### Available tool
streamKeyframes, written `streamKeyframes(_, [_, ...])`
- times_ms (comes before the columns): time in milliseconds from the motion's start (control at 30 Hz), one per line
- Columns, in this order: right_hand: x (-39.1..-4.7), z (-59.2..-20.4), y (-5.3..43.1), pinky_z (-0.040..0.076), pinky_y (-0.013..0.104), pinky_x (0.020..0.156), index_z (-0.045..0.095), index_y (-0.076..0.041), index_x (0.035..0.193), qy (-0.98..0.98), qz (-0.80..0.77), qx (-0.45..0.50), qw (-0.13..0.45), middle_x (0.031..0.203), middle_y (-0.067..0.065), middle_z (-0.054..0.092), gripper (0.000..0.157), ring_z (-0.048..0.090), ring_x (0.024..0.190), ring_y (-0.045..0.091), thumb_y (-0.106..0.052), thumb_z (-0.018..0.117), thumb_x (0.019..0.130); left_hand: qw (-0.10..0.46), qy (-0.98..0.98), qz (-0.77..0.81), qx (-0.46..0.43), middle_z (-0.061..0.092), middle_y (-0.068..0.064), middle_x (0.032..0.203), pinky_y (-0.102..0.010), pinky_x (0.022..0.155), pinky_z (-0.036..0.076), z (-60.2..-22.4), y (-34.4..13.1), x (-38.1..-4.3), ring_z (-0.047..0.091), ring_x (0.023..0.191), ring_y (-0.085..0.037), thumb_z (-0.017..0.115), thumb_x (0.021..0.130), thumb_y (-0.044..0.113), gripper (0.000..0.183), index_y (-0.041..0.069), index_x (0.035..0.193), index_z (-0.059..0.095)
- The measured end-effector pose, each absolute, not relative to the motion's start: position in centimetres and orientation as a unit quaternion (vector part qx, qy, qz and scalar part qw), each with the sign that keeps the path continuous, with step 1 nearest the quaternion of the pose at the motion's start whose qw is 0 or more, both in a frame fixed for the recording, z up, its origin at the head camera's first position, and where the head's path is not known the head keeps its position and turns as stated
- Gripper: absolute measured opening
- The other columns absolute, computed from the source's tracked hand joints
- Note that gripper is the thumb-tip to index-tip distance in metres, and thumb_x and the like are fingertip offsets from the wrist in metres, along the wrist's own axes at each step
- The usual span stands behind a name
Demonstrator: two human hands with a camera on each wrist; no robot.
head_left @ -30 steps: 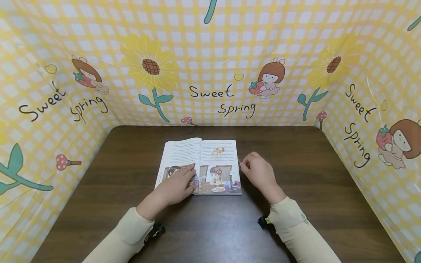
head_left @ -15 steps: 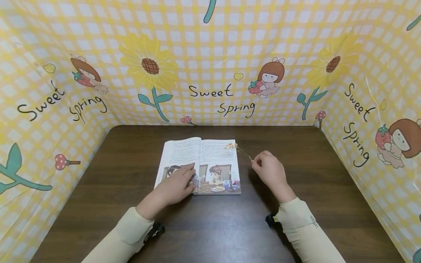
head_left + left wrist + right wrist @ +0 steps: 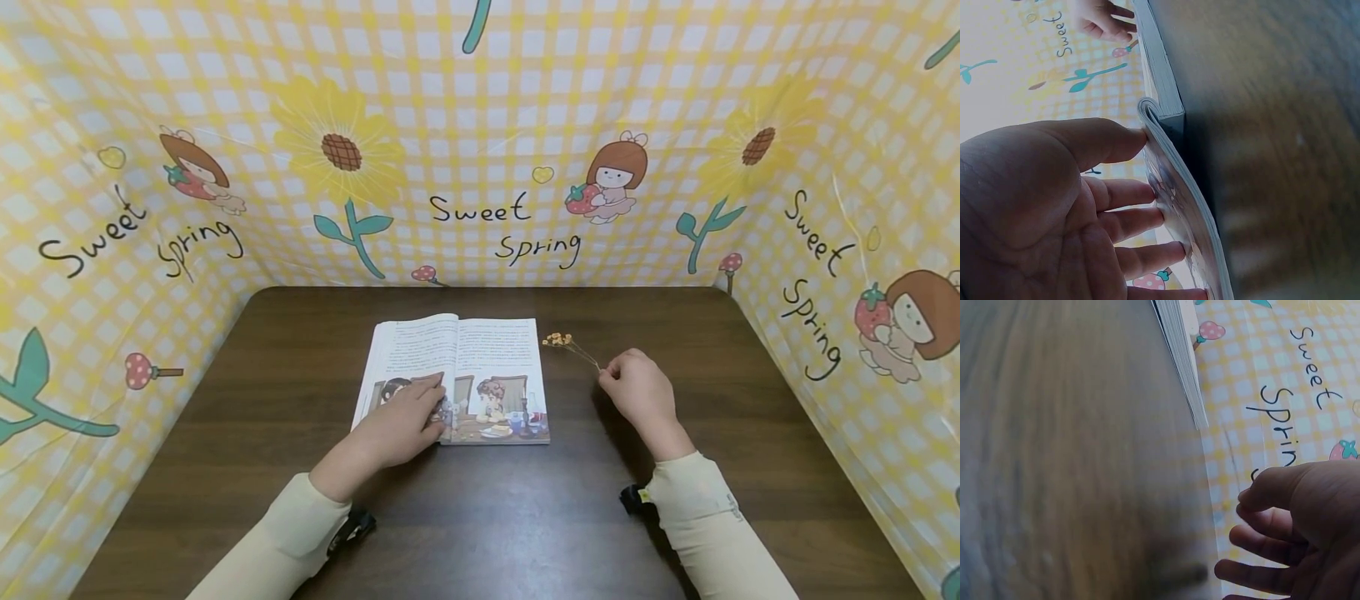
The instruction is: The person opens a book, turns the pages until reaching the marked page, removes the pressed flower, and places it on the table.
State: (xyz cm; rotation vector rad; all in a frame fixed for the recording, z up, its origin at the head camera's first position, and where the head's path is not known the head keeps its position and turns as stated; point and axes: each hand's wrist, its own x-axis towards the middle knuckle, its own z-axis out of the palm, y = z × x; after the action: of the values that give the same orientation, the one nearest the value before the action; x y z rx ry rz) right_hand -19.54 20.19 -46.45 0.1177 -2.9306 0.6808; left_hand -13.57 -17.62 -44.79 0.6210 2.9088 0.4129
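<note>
An open book (image 3: 495, 343) lies on the table, with text at the top of its pages and a coloured picture along the bottom. My left hand (image 3: 397, 421) rests on the left page, fingers extended; in the left wrist view its fingertips press the bent pages (image 3: 1179, 181). Right of the book, my right hand (image 3: 641, 392) pinches the thin stems of a small dried yellow flower sprig (image 3: 558, 340) between thumb and forefinger. The sprig's blossoms point left, just beyond the book's right edge. In the right wrist view the stem is faint and blurred.
A dark brown wooden table (image 3: 480, 517) carries the book. Yellow checked cloth (image 3: 480, 108) printed with sunflowers and cartoon figures stands along the back and both sides.
The right hand has moved right, drawing the flower sprig off the right page and past the book's edge. The left hand has stayed in place on the left page.
</note>
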Motion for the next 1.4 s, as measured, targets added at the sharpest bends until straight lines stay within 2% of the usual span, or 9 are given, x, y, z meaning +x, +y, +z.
streamKeyframes(300, [-19.6, -47.1, 21.1, 0.041, 0.034, 0.058, 0.057, -0.018, 0.058, -0.974, 0.212, 0.036, 0.073, 0.091, 0.007, 0.06, 0.034, 0.055, 0.074, 0.022, -0.022, 0.065, 0.091, 0.067, 0.966, 0.135, 0.211, 0.037, -0.02, 0.162, -0.052, 0.12, 0.032, -44.8, -17.7, -13.5, 0.038, 0.148, -0.04, 0.063, 0.101, 0.029, 0.059, -0.003, 0.149, 0.049])
streamKeyframes(400, [-19.7, -47.4, 21.3, 0.045, 0.038, 0.059, 0.059, -0.017, 0.059, -0.975, 0.207, 0.033, 0.077, 0.088, 0.007, 0.061, 0.032, 0.057, 0.074, 0.023, -0.021, 0.067, 0.09, 0.065, 0.965, 0.135, 0.214, 0.037, -0.02, 0.162, -0.053, 0.12, 0.032, -44.9, -17.7, -13.5, 0.038, 0.148, -0.04, 0.062, 0.101, 0.029, 0.059, -0.004, 0.148, 0.049])
streamKeyframes(600, [-20.0, -48.0, 21.7, 0.055, 0.05, 0.073, 0.069, -0.012, 0.069, -0.978, 0.193, 0.03, 0.072, 0.102, 0.012, 0.068, 0.022, 0.064, 0.094, 0.035, -0.021, 0.071, 0.09, 0.058, 0.964, 0.135, 0.222, 0.037, -0.022, 0.162, -0.054, 0.12, 0.032, -45.0, -17.7, -13.6, 0.039, 0.147, -0.042, 0.062, 0.101, 0.026, 0.058, -0.005, 0.147, 0.049])
streamKeyframes(1067, [-20.0, -48.4, 21.5, 0.054, 0.053, 0.078, 0.068, -0.011, 0.071, -0.981, 0.174, 0.029, 0.083, 0.103, 0.012, 0.068, 0.022, 0.062, 0.097, 0.037, -0.023, 0.073, 0.089, 0.059, 0.965, 0.132, 0.22, 0.037, -0.021, 0.162, -0.053, 0.12, 0.033, -45.2, -17.6, -13.7, 0.038, 0.148, -0.04, 0.061, 0.1, 0.027, 0.058, -0.004, 0.148, 0.049])
streamKeyframes(1267, [-19.9, -48.6, 21.7, 0.048, 0.058, 0.088, 0.072, -0.013, 0.07, -0.979, 0.181, 0.043, 0.087, 0.11, 0.012, 0.069, 0.023, 0.06, 0.105, 0.04, -0.022, 0.073, 0.091, 0.058, 0.965, 0.132, 0.221, 0.037, -0.022, 0.162, -0.054, 0.119, 0.033, -45.0, -17.6, -13.6, 0.039, 0.147, -0.042, 0.062, 0.1, 0.026, 0.058, -0.005, 0.147, 0.049])
streamKeyframes(1400, [-19.8, -49.0, 21.9, 0.044, 0.059, 0.091, 0.073, -0.015, 0.069, -0.975, 0.194, 0.05, 0.098, 0.113, 0.01, 0.07, 0.024, 0.059, 0.108, 0.039, -0.023, 0.075, 0.092, 0.058, 0.965, 0.134, 0.22, 0.037, -0.022, 0.162, -0.053, 0.119, 0.033, -44.9, -17.6, -13.6, 0.038, 0.148, -0.041, 0.062, 0.1, 0.026, 0.058, -0.005, 0.148, 0.049])
